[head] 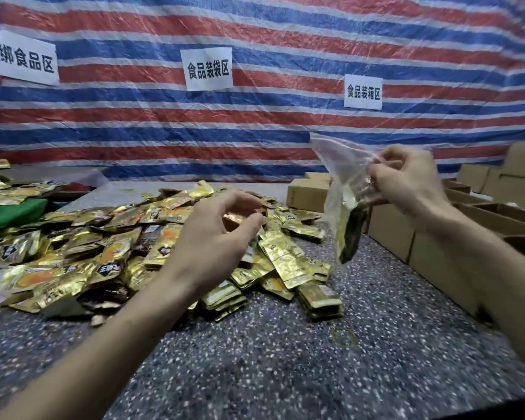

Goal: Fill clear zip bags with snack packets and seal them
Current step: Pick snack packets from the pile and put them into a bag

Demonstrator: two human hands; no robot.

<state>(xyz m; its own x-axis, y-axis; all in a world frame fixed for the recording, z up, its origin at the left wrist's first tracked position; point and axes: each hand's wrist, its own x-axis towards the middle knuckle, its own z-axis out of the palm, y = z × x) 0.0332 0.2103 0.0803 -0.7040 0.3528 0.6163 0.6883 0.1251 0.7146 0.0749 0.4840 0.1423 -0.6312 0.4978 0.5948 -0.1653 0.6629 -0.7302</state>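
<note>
**Entry: bag held aloft at right, pile at left**

Backdrop: red-white-blue striped tarp [255, 131] carrying three white paper labels [208, 69].

Speckled grey tabletop [285, 359] fills my lower view. On its left half lies a broad pile of snack packets [109, 247], mostly gold foil. Open cardboard boxes [431, 247] line the right edge.

The clear zip bag [337, 177] hangs in the air above the tabletop, between the pile and the boxes, with its mouth uppermost. My right hand [412, 180] pinches its upper edge, fingers curled onto the film. One dark-and-gold packet [350, 234] sits low inside the bag.

My left hand [222, 234] hovers over the pile's centre, well apart from the bag, fingers curled, thumb and forefinger close together. A copper-toned packet [235, 218] shows between them. Blur: I cannot tell whether it is pinched or lies behind the fingers.
</note>
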